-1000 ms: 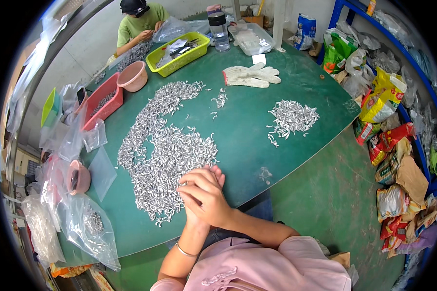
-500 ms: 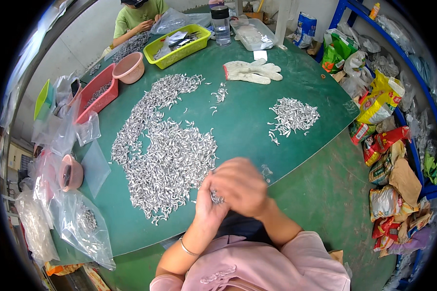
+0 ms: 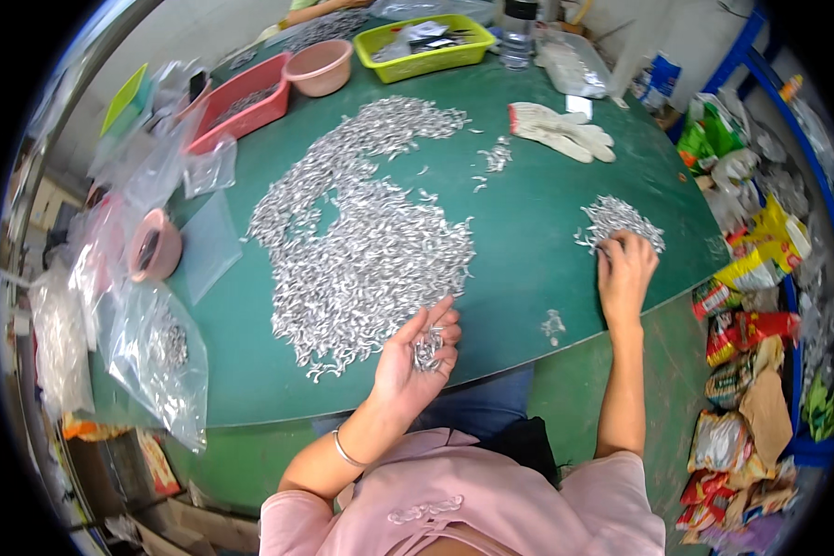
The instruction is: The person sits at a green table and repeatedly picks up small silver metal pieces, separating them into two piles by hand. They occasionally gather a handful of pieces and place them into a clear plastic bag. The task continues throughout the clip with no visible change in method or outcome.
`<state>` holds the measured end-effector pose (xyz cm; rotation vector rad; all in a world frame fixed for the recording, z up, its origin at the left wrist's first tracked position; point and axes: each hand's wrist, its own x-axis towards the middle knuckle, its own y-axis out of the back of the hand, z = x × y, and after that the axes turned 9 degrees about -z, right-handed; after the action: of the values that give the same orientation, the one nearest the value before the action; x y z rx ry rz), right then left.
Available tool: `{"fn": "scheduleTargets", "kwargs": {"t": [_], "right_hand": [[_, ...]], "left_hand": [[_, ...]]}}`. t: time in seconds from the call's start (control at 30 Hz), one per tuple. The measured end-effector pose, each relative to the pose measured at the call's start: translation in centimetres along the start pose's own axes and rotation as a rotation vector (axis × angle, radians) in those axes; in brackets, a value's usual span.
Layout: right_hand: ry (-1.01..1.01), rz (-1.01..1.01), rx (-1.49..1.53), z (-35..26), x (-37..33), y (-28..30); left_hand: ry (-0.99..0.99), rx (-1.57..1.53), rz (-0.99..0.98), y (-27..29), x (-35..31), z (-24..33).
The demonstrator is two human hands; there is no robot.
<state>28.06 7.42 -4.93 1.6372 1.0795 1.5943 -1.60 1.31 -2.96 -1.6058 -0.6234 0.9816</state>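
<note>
My left hand is palm up near the front edge of the table, its fingers curled around a handful of small curved silvery metal pieces. Left of it spreads a large heap of the same pieces, trailing away toward the far side. Farther right, my right hand reaches down to the near edge of a smaller pile. Its fingers are bent together and touch that pile; whatever lies between the fingertips is hidden. A little cluster of pieces lies beyond the heap.
On the green table lies a white work glove. Along the back stand a yellow-green basket, a pink bowl, a red bin and a bottle. Plastic bags cover the left side; bagged goods crowd a blue rack.
My hands have parted. The right one has moved from over the left palm out to the smaller pile, while the left stays palm up with pieces in it. The view has shifted.
</note>
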Motion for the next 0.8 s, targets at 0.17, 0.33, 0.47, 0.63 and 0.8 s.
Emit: {"fn": "scheduleTargets", "kwargs": {"t": [0.17,0.33,0.47,0.63,0.8], "right_hand": [[0.1,-0.145,0.421,-6.7,-0.8,1.8],[0.264,-0.396,0.731,-12.4,0.2,1.9],[0.259,-0.546,0.613,-16.2,0.9,0.5],[0.313,-0.563,0.548,-17.3,-0.3,-1.1],[0.42,-0.626,0.618,-19.9,-2.3,0.3]], "left_hand": [[-0.099,0.127,0.163,0.2,-3.3,0.0],[0.056,0.162,0.042,2.3,-5.1,0.6],[0.047,0.21,0.158,2.2,-5.9,0.7],[-0.004,0.275,0.169,2.0,-6.6,1.9],[-0.094,0.233,0.177,2.7,-6.7,2.4]]}}
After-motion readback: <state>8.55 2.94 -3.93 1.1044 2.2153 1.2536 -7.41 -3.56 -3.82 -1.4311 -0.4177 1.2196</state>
